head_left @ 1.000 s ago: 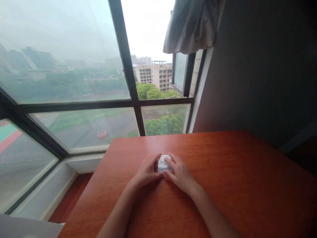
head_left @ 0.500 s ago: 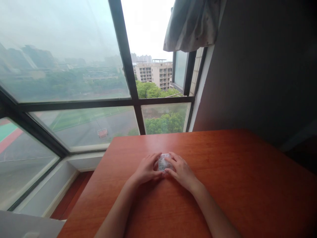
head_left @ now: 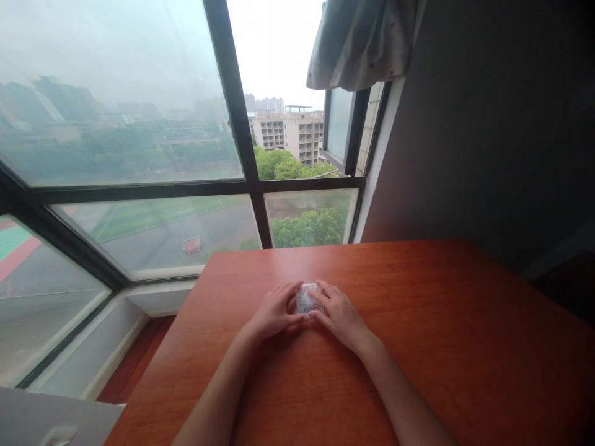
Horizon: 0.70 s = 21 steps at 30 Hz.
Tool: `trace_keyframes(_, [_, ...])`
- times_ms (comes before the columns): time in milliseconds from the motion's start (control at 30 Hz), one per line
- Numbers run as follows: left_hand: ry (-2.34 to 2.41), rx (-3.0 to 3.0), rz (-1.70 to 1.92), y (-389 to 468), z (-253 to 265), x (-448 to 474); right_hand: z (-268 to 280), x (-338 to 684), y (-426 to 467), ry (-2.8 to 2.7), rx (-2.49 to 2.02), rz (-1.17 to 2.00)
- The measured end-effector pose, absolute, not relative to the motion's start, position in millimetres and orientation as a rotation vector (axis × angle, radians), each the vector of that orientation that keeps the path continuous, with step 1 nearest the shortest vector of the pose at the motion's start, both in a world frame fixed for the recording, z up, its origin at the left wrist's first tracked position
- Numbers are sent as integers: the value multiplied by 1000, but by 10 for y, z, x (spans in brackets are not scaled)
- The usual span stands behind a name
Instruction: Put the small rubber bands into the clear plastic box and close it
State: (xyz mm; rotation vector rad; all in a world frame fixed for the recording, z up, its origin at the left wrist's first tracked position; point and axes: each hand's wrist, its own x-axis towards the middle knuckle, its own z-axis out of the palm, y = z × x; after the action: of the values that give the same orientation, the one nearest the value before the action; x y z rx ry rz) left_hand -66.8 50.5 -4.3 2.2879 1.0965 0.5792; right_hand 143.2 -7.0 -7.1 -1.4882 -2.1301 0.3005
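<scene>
A small, clear-looking box with a grey-and-white pattern [head_left: 307,300] lies at the far middle of the table, between my two hands. My left hand [head_left: 277,311] curves around its left side, thumb at the near edge and fingers at the far left corner. From the other side, my right hand [head_left: 338,311] grips it, with a finger over its top and the thumb at its near edge. The thumbs almost meet at the front. What lies inside the box is too small to tell, and the fingers cover its sides.
The reddish-brown wooden table [head_left: 446,334] reaches out to both sides. Behind it and to the left stand windows with a dark frame [head_left: 153,193]; one pane [head_left: 340,124] is swung outward. A grey curtain [head_left: 360,49] hangs above, beside a dark wall [head_left: 478,136].
The view has tilted slightly, so the scene sits a little higher. My hands keep their hold around the box, whose far edge now shows as a white strip.
</scene>
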Motion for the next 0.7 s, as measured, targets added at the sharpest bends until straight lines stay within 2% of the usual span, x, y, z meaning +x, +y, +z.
trace_keyframes(700, [1093, 2359, 595, 492, -47, -646, -104, 1436, -65, -2109, -1474, 321])
